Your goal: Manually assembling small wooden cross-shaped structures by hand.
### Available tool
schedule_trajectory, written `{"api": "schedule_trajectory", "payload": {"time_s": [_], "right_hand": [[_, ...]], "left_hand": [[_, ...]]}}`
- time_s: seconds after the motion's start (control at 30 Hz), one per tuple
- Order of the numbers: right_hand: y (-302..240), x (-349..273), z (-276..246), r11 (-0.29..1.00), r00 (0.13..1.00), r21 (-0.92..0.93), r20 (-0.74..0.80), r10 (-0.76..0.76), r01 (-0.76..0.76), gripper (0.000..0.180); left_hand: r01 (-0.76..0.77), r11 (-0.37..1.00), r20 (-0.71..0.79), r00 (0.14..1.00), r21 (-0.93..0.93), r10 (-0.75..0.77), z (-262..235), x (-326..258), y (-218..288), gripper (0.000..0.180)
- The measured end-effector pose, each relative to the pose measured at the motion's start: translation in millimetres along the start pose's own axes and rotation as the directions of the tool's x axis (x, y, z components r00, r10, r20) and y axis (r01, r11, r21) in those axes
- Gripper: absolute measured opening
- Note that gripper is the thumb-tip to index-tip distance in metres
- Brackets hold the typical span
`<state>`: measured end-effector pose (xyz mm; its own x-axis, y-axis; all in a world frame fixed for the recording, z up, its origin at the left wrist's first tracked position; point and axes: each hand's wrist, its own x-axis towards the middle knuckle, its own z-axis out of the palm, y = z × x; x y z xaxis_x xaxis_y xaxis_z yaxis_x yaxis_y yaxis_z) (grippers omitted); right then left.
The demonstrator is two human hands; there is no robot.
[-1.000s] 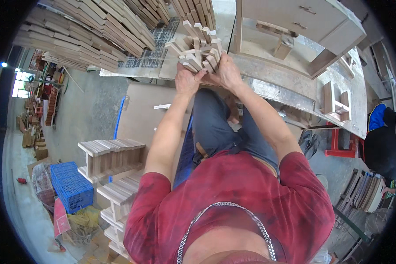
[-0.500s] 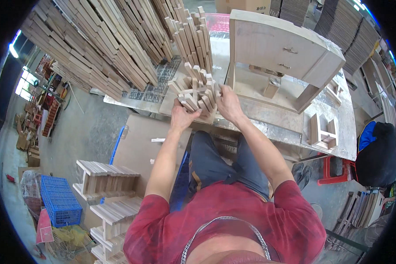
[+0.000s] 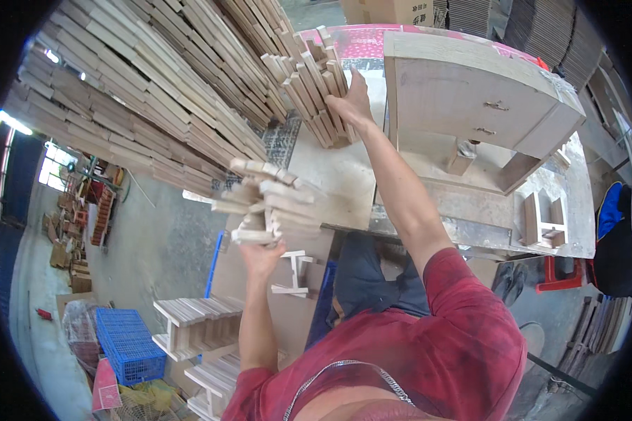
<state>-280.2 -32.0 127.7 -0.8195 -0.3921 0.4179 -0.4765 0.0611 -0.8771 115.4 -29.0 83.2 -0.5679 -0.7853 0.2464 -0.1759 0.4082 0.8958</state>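
My left hand [image 3: 261,254] is closed under a loose cluster of short wooden pieces [image 3: 277,203], held off the left end of the table and smeared by motion. My right hand [image 3: 354,104] reaches far forward to an upright bundle of longer wooden sticks [image 3: 314,91] on the table. Its thumb lies across the near side of the sticks and its fingers run along their right side. Below the held cluster, an H-shaped wooden frame [image 3: 298,274] lies on a brown board [image 3: 225,270].
Tall rows of stacked wooden strips [image 3: 154,91] fill the far left. A wooden cabinet [image 3: 470,105] with two handles stands on the table's right, near a small wooden frame [image 3: 545,221]. Stacked wooden frames [image 3: 200,326] and a blue crate [image 3: 128,344] are at lower left.
The left hand has lifted the short wooden pieces off the table and carried them left. My right hand has let go of them and moved forward to the upright sticks behind.
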Motion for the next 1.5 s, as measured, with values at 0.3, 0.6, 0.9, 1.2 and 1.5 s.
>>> {"api": "schedule_trajectory", "payload": {"time_s": [0.3, 0.6, 0.9, 1.2, 1.5], "right_hand": [[11, 19, 11, 0.981, 0.992, 0.183, 0.096, -0.085, 0.066, 0.086], [3, 13, -1, 0.996, 0.997, 0.091, 0.071, -0.022, 0.016, 0.074], [9, 18, -13, 0.982, 0.996, 0.182, 0.063, -0.068, 0.055, 0.068], [4, 13, -11, 0.979, 0.996, 0.202, 0.086, -0.030, 0.012, 0.069], [2, 11, -16, 0.974, 0.995, 0.222, 0.098, 0.016, -0.038, 0.070]], "left_hand": [[0.003, 1.000, -0.094, 0.996, 0.023, -0.001, -69, 8, 28, 0.093], [-0.111, 0.993, -0.100, 0.989, -0.029, 0.107, -76, 101, 117, 0.079], [-0.390, 0.910, 0.002, 0.919, 0.144, 0.394, -75, 234, 214, 0.054], [-0.426, 0.905, 0.410, 0.823, -0.014, 0.394, -24, 395, 242, 0.064], [-0.203, 0.974, 0.520, 0.824, -0.099, 0.225, 1, 422, 207, 0.072]]}}
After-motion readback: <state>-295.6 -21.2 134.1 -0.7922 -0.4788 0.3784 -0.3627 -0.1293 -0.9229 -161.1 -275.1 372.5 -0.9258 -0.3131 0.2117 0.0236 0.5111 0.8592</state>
